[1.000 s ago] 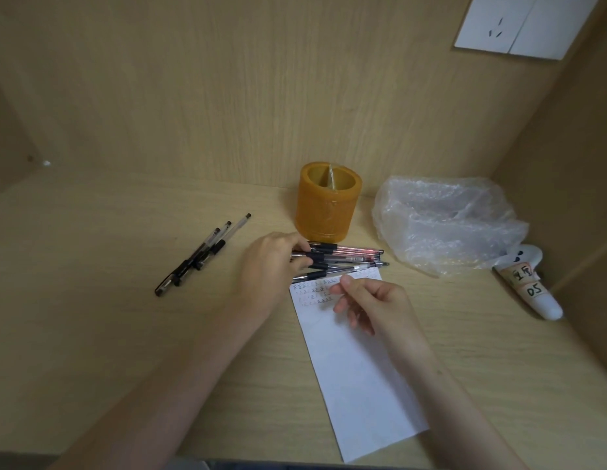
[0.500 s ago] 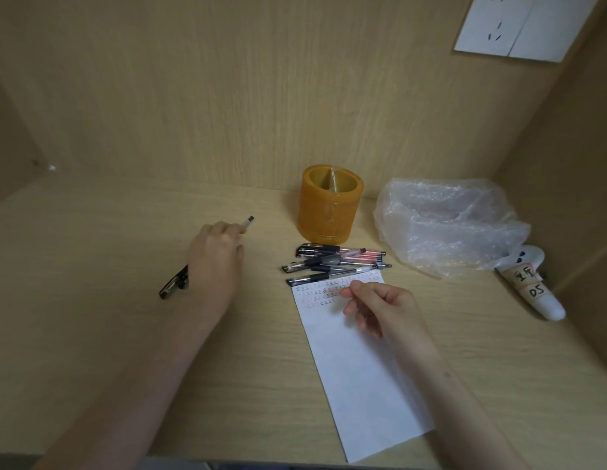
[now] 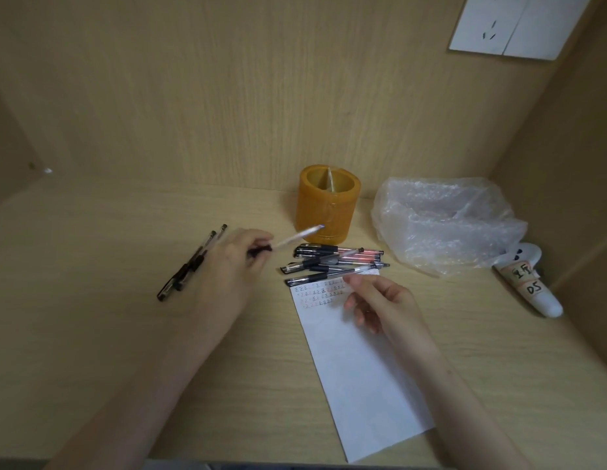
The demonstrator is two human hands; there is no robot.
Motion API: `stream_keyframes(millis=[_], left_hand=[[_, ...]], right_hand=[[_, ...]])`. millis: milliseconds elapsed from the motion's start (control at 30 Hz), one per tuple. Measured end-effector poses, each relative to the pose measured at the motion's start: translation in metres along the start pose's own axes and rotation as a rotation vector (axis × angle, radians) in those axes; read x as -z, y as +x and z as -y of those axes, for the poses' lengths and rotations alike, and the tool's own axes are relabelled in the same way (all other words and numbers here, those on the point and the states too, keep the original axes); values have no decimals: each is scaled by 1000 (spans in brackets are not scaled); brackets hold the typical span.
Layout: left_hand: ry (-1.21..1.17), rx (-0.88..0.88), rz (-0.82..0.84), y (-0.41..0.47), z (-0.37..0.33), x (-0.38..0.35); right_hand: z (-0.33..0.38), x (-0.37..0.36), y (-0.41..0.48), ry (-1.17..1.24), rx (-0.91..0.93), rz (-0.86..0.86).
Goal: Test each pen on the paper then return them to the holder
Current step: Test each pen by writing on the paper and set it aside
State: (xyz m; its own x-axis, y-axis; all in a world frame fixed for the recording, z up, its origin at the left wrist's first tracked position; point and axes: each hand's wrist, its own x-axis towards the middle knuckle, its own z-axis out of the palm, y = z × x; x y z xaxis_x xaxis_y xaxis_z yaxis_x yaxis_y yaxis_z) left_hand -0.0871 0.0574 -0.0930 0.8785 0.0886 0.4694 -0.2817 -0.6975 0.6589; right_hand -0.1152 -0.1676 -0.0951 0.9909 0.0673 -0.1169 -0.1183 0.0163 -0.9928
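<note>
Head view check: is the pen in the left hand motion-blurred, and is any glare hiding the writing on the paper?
Head view: the pen in the left hand is smeared by motion; the pens lying on the desk stay sharp. Head view: soft even light, no glare on the paper, its writing small but visible; wide-angle bending at the edges.

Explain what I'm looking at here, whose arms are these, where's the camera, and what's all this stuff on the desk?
There is no machine: a person wears a camera on the head, looking down at their own bare arms. The left hand holds one pen lifted off the wooden desk. The right hand rests on a sheet of paper with small test marks at its top. Near it lie a pile of pens, and two more pens further left. Behind stand an orange holder, a crumpled plastic bag and a white labelled object.
</note>
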Motion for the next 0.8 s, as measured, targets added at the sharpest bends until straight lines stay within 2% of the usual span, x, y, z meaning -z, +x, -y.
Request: stream_keyframes(millis=[100,200,367,600,800], left_hand=[[-231,3,241,-18,-31,-10],[-321,-33,352,-32,-45,-22],[-244,36,412,-43,-42,-31],[-34,-63,390,-49,-47,-30],[-171,19,402,-50,-47,-30]], right_hand=[[1,-7,2,70,8,80],[1,-13,5,116,58,90],[-2,-13,5,116,110,42],[-3,-12,2,108,126,52],[-1,-12,3,112,133,65]])
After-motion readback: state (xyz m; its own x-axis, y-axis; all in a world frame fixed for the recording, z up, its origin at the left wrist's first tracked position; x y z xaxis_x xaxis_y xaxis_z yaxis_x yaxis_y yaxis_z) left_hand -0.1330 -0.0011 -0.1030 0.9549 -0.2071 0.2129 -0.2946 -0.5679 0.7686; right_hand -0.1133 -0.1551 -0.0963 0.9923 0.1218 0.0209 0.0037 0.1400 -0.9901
